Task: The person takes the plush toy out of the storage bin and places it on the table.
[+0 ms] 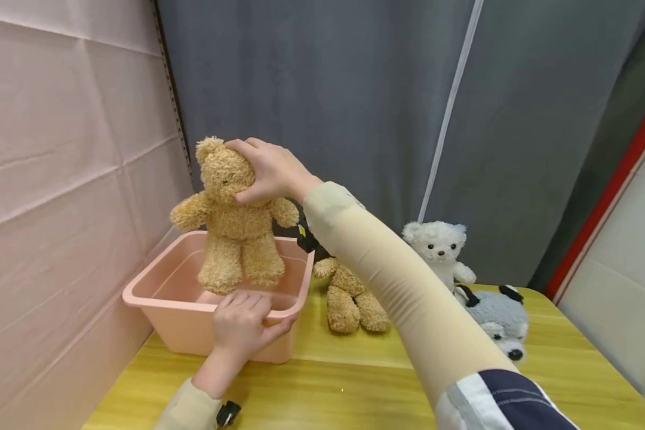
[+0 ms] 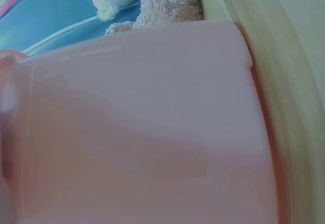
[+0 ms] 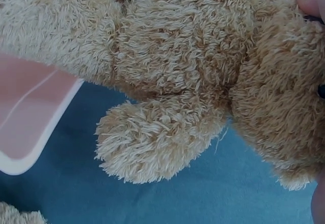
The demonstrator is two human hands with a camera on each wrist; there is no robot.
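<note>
While the right hand (image 1: 266, 173) grips a tan teddy bear (image 1: 231, 224) by the head, fingers curled over the crown and thumb tucked under the chin, the toy hangs upright below that hand with its feet just inside a pink tub (image 1: 156, 286). In the right wrist view the bear's (image 3: 172, 66) fur fills most of the picture, one arm sticking out below the body, a fingertip (image 3: 312, 3) showing at the top right edge and a corner of the tub's rim (image 3: 30, 153) at the left. Directly beneath the bear, the left hand (image 1: 242, 325) rests on the tub's near rim, fingers laid over the edge into the tub and thumb out along the outer wall, clasping the rim. The left wrist view shows mostly that pink wall (image 2: 142, 127) up close. Beyond the right forearm a second tan bear (image 1: 349, 298) sits on the yellow table (image 1: 344, 382), just beside the tub. Further to the right of that arm sit a white bear (image 1: 438, 245) and a grey stuffed animal (image 1: 497, 316), close together.
</note>
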